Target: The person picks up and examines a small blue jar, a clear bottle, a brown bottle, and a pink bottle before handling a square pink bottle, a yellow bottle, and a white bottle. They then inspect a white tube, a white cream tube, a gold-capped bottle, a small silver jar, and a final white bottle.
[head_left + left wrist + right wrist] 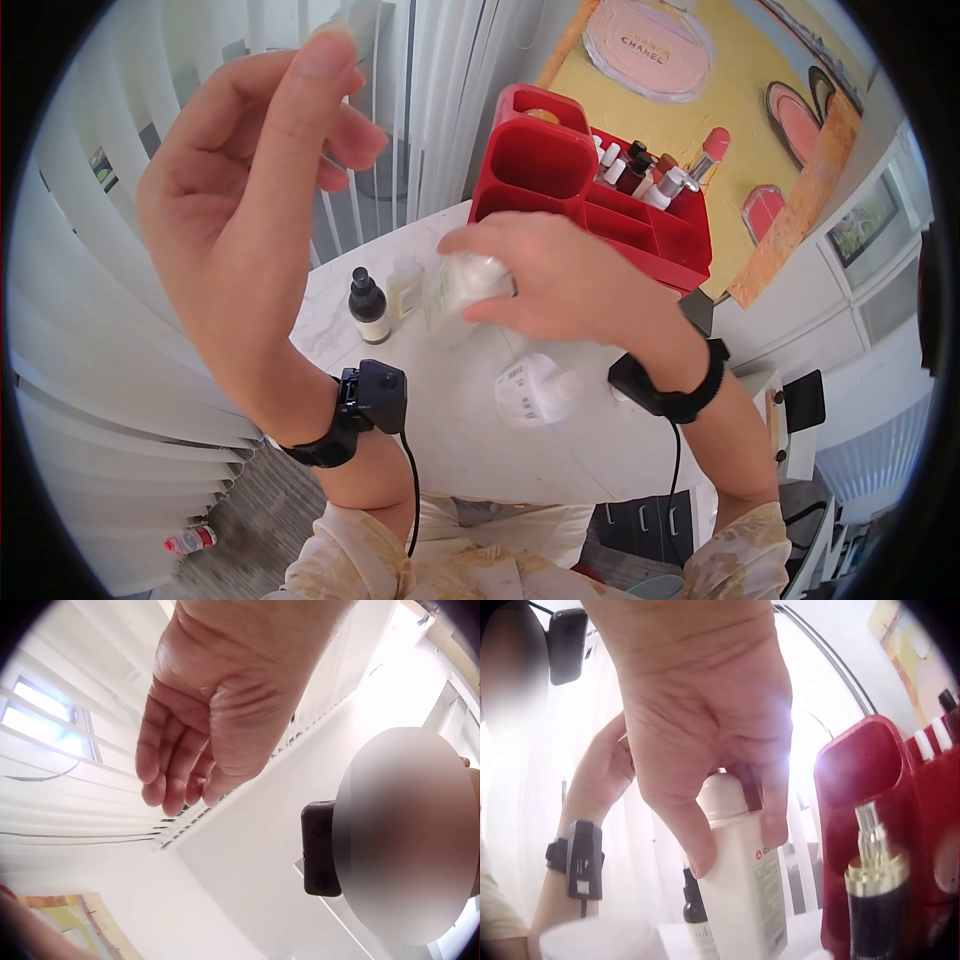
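My right hand (560,275) grips a white bottle (739,892) from above, thumb on one side and fingers on the other. The bottle stands upright, with a domed white cap and green and red print on its side. My left hand (240,170) is raised high on the left, near the camera, its fingers loosely bent and nothing in them. In the left wrist view, that hand (217,712) hangs before white blinds. Left of the gripped bottle are a small clear bottle (405,286) and a dark bottle (369,312) with a pale label.
Nearer me on the white table (440,450) is another white bottle (530,390) with printed text. Behind stands a red organizer (535,165) with nail-polish bottles and lipstick. A black bottle with a gold collar (877,900) shows in the right wrist view. Vertical blinds (100,300) border the left.
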Demonstrator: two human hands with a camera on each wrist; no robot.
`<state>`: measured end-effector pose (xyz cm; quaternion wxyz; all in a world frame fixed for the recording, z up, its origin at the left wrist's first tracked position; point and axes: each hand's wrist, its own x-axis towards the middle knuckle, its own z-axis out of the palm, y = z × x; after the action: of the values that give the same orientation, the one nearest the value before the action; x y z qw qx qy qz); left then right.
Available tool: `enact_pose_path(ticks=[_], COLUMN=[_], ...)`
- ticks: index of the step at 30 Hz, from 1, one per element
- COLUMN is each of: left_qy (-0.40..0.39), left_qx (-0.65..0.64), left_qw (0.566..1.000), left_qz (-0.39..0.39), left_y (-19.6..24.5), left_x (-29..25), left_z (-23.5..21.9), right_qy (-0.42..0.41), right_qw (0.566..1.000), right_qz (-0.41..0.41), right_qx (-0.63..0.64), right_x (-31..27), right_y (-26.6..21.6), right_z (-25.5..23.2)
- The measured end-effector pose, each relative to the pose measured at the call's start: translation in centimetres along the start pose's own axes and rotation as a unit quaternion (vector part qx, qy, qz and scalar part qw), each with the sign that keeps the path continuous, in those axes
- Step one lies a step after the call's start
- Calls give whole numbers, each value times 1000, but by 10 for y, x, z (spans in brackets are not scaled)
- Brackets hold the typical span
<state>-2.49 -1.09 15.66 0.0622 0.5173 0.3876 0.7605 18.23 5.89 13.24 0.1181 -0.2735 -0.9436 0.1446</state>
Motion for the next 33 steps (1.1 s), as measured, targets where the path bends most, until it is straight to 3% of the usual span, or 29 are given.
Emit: enact_pose_path(ticks=[5,14,20,26,33], left_qy=[-6,-5,-11,-7,3], left_qx=[7,4,7,4,1], left_qw=[1000,1000,1000,1000,1000], left_qz=[-5,-2,20,-5,-19], left_y=[0,-5,-5,-2,-3], left_x=[0,0,0,0,-2], left_z=[2,-2,-3,-1,-2], right_qy=[-103,-95,-151,-285,-299], right_qw=[994,990,985,939,936], right_qz=[35,65,85,176,146], right_qx=[6,85,-17,-73,-110], right_x=[9,5,4,26,39], right_y=[-4,-7,17,37,65], right_z=[34,36,31,68,100])
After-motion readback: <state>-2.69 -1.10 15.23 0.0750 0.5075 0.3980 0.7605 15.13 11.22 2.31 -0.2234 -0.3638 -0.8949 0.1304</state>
